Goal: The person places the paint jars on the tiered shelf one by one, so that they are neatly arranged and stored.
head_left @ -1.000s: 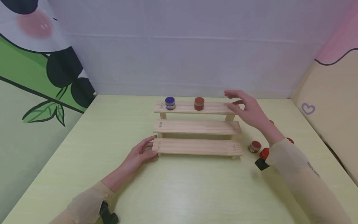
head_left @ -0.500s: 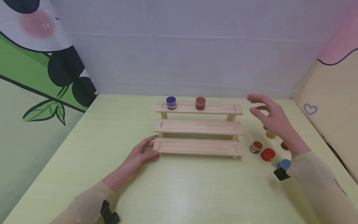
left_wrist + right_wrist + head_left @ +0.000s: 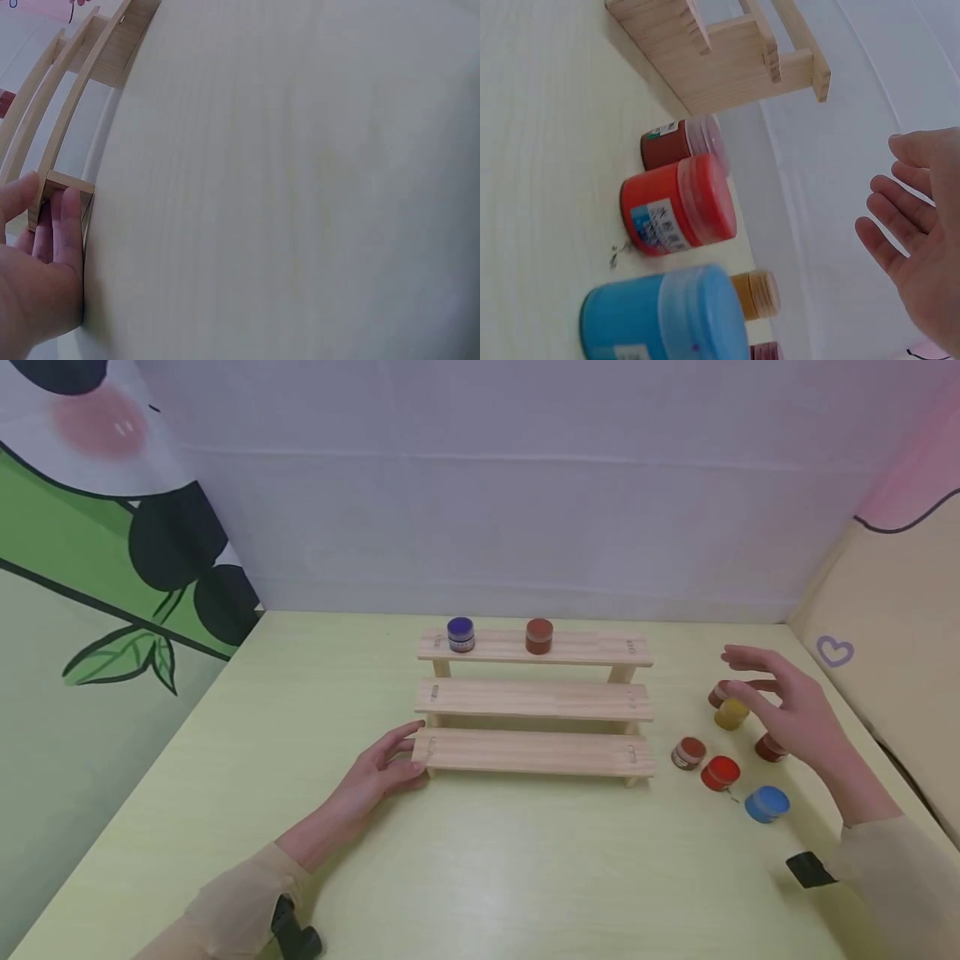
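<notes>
I'm seeing the wooden stand (image 3: pixel 534 697) standing mid-picture, a dark-blue jar (image 3: pixel 461 635) and a brown jar (image 3: pixel 538 637) sitting on its top shelf (image 3: pixel 588 647). My left grip (image 3: pixel 378 768) is holding it at the lower left; my right grip (image 3: pixel 791 706), wide and holding nothing, is hovering near the yellow jar (image 3: pixel 731 714). The pale wood-grained table (image 3: pixel 487 868) is meeting a creased lilac backdrop (image 3: pixel 480 518). Compared with a second ago, the right grip is moving away from the top shelf, uncovering the light-blue jar (image 3: pixel 767 804).
</notes>
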### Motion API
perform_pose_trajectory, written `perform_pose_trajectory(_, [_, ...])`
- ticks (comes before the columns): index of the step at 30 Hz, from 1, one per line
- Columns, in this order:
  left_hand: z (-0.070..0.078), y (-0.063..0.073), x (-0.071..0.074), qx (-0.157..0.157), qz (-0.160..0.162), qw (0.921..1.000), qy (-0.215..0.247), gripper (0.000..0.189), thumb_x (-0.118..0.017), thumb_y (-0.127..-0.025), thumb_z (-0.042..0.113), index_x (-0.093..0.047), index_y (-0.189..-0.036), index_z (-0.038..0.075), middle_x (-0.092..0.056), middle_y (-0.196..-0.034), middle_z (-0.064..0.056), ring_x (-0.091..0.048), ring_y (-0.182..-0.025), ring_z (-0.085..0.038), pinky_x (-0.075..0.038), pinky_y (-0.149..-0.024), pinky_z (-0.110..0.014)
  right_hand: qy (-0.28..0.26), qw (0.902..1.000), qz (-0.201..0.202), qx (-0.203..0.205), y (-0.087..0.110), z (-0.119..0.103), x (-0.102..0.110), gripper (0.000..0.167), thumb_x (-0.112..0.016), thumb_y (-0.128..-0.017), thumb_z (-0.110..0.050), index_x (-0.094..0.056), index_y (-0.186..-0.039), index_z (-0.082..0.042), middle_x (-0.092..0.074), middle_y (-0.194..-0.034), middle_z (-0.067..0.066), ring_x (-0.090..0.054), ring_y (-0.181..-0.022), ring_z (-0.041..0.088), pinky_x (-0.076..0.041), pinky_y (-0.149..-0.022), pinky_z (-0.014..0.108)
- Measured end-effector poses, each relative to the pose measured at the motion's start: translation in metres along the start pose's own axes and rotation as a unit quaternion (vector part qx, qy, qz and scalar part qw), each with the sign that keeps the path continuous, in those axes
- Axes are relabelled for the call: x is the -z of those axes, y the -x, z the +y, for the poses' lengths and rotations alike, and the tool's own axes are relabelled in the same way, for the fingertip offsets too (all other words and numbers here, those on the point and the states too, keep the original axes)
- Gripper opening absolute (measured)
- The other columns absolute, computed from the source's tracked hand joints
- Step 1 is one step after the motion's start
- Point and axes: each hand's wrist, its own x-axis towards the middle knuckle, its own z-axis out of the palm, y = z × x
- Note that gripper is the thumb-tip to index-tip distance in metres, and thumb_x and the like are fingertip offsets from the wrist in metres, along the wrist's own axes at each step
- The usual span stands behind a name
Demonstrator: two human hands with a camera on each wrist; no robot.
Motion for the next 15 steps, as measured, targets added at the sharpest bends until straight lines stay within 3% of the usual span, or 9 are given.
perform_pose_trajectory(8, [0.000, 0.000, 0.000, 0.001, -0.002, 1.0000, 0.003, 0.065, -0.061, -0.098, 0.015, -0.029, -0.155, 0.017, -0.040, -0.147, -0.019, -0.063, -0.105, -0.007, -0.057, -0.096, -0.028, 0.021, 0.9994, -0.004, -0.028, 0.027, 0.026, 0.010, 0.049, -0.063, -0.097, -0.013, -0.049, -0.144, -0.013, -0.047, -0.123, -0.036, -0.047, -0.103, -0.022, -0.040, -0.079, -0.006])
perform_pose_trajectory(15, [0.001, 0.000, 0.001, 0.000, -0.002, 1.0000, 0.005, 0.065, -0.061, -0.098, 0.015, -0.030, -0.155, 0.017, -0.041, -0.146, -0.017, -0.063, -0.104, -0.006, -0.058, -0.095, -0.026, 0.039, 0.9988, -0.004, -0.028, 0.042, 0.049, 0.015, 0.046, -0.065, -0.095, -0.010, -0.053, -0.139, -0.007, -0.046, -0.122, -0.038, -0.043, -0.108, -0.023, -0.036, -0.082, -0.009])
